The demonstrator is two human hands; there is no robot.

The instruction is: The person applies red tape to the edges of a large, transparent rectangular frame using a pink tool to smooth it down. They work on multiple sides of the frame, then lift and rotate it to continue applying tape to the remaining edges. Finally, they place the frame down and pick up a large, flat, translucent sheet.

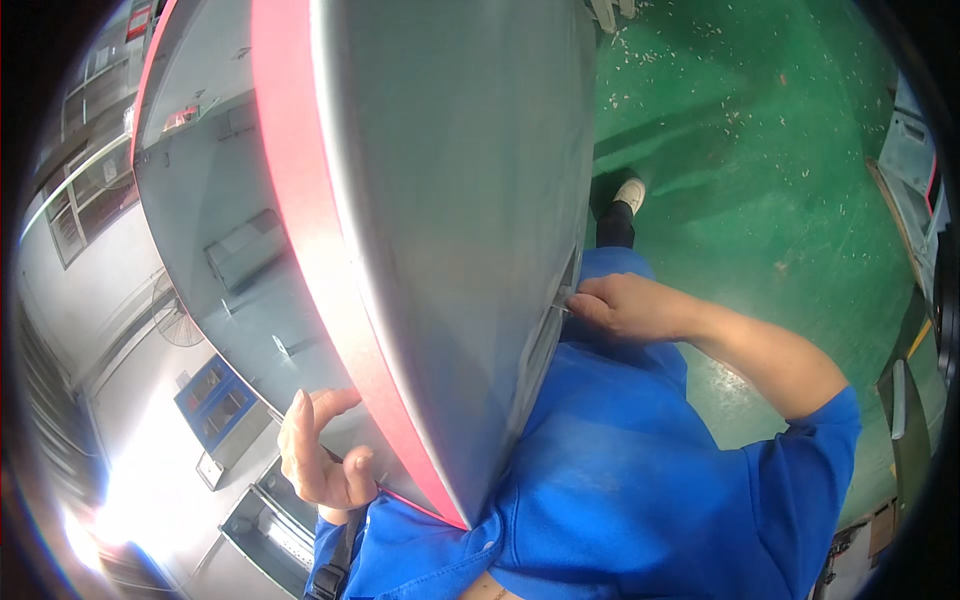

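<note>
A large grey metal cabinet (460, 180) with a red-edged rim (290, 170) stands close in front of my body. My left hand (325, 450) is beside the rim at the near end, fingers curved and apart; one fingertip reaches the red edge, and nothing shows in the palm. On the cabinet's right side, my right hand (625, 305) is closed in a pinch on a small metal tab (562, 299) by a slot-like recess. The tab's exact kind is too small to tell, and the fingers partly cover it.
Pale scraps lie scattered over the green floor (740, 140), where one shoe (630, 193) shows. Grey metal panels (908, 150) stand at the far right. To the left are a blue-framed cabinet (215, 400), a standing fan (175, 310) and an open grey metal box (265, 535).
</note>
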